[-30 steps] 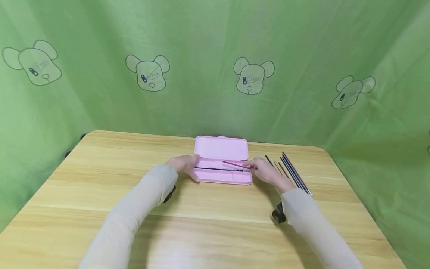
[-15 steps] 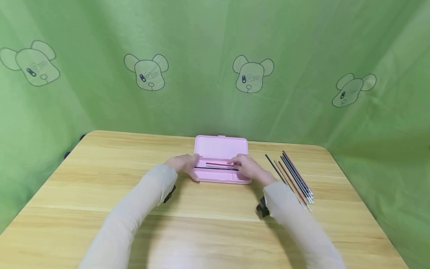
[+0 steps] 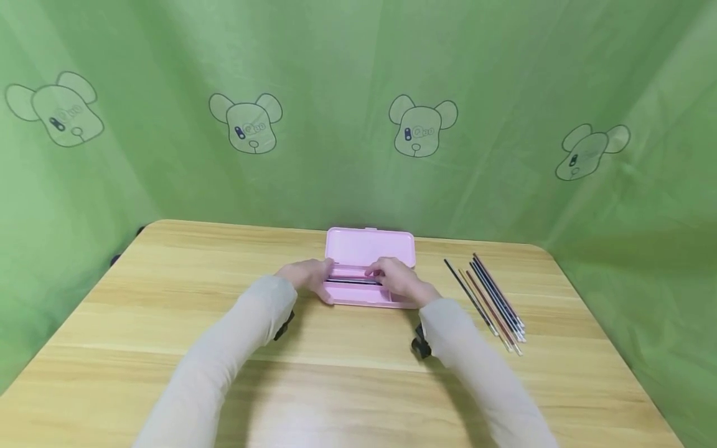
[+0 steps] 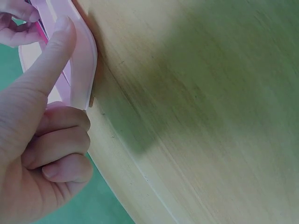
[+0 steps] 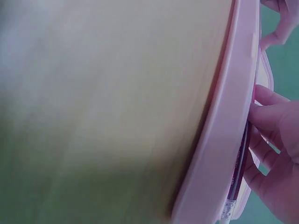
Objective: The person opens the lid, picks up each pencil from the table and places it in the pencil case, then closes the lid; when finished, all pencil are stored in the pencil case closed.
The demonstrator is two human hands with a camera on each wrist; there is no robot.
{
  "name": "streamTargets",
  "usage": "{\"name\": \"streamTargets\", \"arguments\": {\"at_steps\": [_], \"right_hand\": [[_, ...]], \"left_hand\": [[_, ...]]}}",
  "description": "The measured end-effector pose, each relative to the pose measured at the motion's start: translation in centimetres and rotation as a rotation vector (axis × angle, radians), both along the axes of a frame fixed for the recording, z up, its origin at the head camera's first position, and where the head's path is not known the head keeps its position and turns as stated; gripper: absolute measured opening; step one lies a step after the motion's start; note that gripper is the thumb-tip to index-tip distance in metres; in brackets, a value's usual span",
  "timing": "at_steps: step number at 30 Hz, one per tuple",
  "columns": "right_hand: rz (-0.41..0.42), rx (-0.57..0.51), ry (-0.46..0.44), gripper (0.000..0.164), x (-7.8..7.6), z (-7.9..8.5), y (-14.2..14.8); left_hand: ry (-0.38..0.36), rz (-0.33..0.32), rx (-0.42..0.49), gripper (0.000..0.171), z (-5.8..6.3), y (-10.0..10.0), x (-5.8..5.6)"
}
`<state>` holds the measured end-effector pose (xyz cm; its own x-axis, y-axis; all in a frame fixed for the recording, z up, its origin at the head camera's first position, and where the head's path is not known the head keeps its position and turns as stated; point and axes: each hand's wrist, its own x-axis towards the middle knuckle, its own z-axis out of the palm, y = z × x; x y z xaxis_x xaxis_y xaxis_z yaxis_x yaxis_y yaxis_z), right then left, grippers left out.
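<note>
Over the feed I see a table (image 3: 336,386) before a green curtain (image 3: 336,186) (four cartoon heads (image 3: 252,127)), left hand (image 3: 307,274) gripping a case (image 3: 358,295), right hand (image 3: 395,277) pinching a pencil (image 5: 239,163).

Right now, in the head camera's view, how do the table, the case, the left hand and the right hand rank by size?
1. Table: by far the largest.
2. Case: clearly next.
3. Left hand and right hand: too alike to rank.
</note>
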<state>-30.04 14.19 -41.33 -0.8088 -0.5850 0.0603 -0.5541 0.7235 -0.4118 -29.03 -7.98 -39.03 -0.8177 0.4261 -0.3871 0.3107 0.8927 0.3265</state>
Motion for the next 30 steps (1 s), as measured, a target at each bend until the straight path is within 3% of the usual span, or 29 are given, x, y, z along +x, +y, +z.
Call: {"name": "streamTargets", "arguments": {"at_steps": [7,16,23,30], "right_hand": [[0.018,-0.011,-0.02,0.023,-0.3,-0.5,-0.5],[0.002,0.008,-0.047,0.029,-0.2,-0.8,-0.3],[-0.022,-0.078,-0.077,0.027,-0.1,-0.7,0.2],[-0.031,-0.136,-0.05,0.029,0.1,-0.2,1.6]], "left_hand": [[-0.03,0.048,0.015,0.094,0.1,0.0,0.2],[-0.01,0.025,0.011,0.092,0.1,0.1,0.1],[-0.006,0.01,0.005,0.097,0.0,0.2,0.0],[-0.024,0.022,0.024,0.098,0.0,0.2,0.0]]}}
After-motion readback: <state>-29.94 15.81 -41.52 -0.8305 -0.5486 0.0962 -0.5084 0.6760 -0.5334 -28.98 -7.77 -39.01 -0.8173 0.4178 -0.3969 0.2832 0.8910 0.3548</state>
